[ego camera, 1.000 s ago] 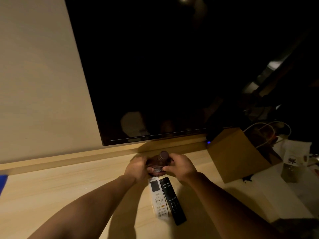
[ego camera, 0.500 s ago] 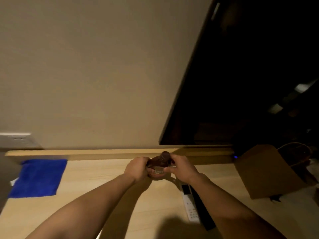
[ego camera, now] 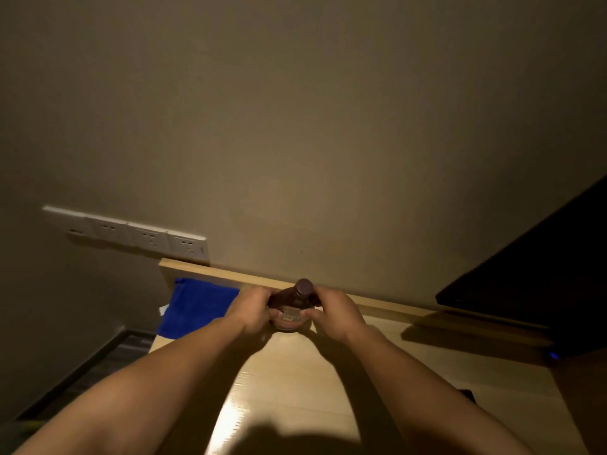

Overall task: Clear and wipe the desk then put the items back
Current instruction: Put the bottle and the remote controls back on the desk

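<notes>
A small dark brown bottle point(ego camera: 290, 305) with a round brown cap and a pale label is gripped between both hands, upright and slightly tilted, just above or on the light wooden desk point(ego camera: 282, 382). My left hand point(ego camera: 251, 310) wraps its left side and my right hand point(ego camera: 331, 311) its right side. A blue cloth point(ego camera: 193, 307) lies flat at the desk's far left end, just left of my left hand.
The desk's left edge drops to the floor point(ego camera: 98, 359) beyond the cloth. A row of wall sockets point(ego camera: 138, 234) sits above the desk's left end. A black TV screen point(ego camera: 538, 277) stands at the right, with a remote's black corner point(ego camera: 468, 394) below it.
Both hands have carried the bottle leftward along the desk, toward the blue cloth. The view has swung left: remotes and paper bag have left the frame, sockets and desk end appeared.
</notes>
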{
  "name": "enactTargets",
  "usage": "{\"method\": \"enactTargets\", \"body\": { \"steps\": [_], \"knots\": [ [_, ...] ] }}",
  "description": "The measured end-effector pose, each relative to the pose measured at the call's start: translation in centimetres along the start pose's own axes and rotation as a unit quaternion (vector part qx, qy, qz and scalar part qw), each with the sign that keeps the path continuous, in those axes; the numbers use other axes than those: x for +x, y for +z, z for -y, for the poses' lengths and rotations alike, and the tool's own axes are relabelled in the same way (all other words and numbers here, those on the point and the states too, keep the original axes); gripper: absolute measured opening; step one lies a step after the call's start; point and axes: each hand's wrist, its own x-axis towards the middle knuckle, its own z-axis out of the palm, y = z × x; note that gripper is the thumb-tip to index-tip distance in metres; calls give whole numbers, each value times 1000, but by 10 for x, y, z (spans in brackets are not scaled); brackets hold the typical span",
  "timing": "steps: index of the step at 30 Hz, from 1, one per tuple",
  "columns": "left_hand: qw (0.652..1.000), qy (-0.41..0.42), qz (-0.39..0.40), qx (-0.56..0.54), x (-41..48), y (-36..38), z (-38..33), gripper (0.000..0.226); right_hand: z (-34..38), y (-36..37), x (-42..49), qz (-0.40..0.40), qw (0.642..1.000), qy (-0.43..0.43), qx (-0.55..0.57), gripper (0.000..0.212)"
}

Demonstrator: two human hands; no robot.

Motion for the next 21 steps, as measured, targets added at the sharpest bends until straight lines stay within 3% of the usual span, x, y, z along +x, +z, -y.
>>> {"method": "enactTargets", "body": {
  "steps": [7, 21],
  "knots": [
    [999, -22, -17, 37, 11, -42, 39, 28, 41, 28, 39, 11, 1000, -17, -10, 36],
    [999, -24, -35, 7, 30, -66, 75, 32, 72, 50, 77, 10, 1000, -19, -21, 34]
  ]
}}
